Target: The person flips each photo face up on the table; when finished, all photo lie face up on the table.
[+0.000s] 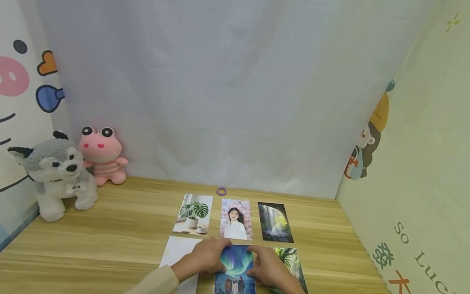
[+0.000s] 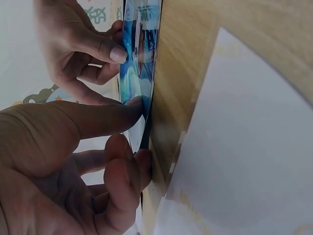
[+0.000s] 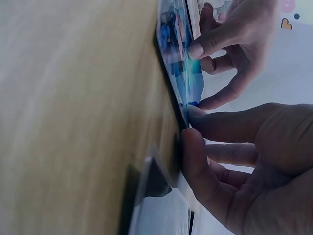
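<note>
A photo card (image 1: 236,261) printed with a blue-green aurora above three figures lies low in the middle of the head view. My left hand (image 1: 210,255) pinches its left edge, thumb on the printed face. From the other side my right hand (image 1: 271,266) holds the right edge between thumb and fingers. In the left wrist view the card (image 2: 133,78) is seen almost edge-on, close to the tabletop. A white sheet (image 1: 179,250) with faint yellow marks lies partly behind my left forearm. Beside my right hand is a green foliage photo (image 1: 298,265), partly covered.
Behind the hands lie a potted-plant photo (image 1: 182,227), a portrait photo (image 1: 236,232) and a waterfall photo (image 1: 276,224) in a row. A purple ring (image 1: 221,191) sits near the curtain (image 1: 235,102). A husky plush (image 1: 55,175) and pink plush (image 1: 100,151) stand at left.
</note>
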Demonstrator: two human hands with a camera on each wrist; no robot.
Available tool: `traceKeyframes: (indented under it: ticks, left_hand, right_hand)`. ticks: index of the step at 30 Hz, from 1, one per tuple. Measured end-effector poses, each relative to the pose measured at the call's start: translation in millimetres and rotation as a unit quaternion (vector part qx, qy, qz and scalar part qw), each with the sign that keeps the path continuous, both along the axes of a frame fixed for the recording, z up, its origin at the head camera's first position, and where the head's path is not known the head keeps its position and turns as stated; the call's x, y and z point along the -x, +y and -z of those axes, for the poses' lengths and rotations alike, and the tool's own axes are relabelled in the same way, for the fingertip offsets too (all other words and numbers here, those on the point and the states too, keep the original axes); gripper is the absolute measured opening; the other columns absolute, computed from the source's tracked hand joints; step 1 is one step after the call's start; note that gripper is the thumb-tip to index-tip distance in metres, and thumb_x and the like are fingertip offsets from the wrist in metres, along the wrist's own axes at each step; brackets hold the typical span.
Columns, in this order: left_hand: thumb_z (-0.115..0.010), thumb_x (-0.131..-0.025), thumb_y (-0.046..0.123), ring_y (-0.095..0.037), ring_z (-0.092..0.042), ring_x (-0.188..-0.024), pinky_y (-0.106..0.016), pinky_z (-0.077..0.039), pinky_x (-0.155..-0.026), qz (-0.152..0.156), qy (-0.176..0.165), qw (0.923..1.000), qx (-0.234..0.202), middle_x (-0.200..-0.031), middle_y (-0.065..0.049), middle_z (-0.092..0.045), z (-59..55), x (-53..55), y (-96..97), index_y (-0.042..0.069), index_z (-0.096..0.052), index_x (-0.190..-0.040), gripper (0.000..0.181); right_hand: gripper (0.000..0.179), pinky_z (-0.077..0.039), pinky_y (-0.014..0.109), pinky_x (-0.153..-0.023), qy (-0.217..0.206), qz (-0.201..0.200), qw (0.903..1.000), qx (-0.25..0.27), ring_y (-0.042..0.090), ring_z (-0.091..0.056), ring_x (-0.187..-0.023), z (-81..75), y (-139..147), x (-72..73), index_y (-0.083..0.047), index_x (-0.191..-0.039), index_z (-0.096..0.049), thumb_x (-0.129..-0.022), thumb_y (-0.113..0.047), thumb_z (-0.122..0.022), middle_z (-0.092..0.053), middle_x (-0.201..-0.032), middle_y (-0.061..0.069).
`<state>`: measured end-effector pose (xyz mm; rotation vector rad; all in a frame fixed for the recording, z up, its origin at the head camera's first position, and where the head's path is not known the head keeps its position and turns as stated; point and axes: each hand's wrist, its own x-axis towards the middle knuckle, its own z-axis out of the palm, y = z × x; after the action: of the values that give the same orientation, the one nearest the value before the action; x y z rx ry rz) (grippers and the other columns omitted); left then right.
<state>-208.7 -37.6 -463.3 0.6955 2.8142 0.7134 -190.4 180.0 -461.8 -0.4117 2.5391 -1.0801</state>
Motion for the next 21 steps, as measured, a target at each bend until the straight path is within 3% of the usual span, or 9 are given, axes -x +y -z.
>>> traceKeyframes:
  ticks: [9, 21]
  left_hand:
    - [-0.092, -0.064, 0.024, -0.026, -0.065, -0.088, -0.044, -0.052, -0.066, -0.012, -0.004, 0.9998, 0.016, -0.101, -0.006, -0.072, -0.6, 0.4, 1.1, 0.015, -0.068, -0.114, 0.057]
    - [-0.091, -0.068, 0.025, -0.025, -0.066, -0.092, -0.044, -0.053, -0.071, -0.002, -0.020, 0.9996, 0.021, -0.106, -0.005, -0.072, -0.7, 2.2, 1.9, 0.015, -0.067, -0.118, 0.056]
  right_hand:
    - [0.056, -0.046, 0.029, -0.046, 0.009, 0.001, 0.9997, -0.023, 0.011, -0.052, -0.042, -2.2, -1.8, -0.8, 0.006, -0.129, -0.058, -0.079, -0.005, -0.081, -0.058, -0.053, -0.001]
    - [0.057, -0.046, 0.029, -0.046, 0.013, 0.018, 0.9988, -0.044, 0.012, -0.054, -0.041, -2.5, -3.4, -1.0, 0.006, -0.128, -0.059, -0.078, -0.005, -0.082, -0.058, -0.054, 0.000]
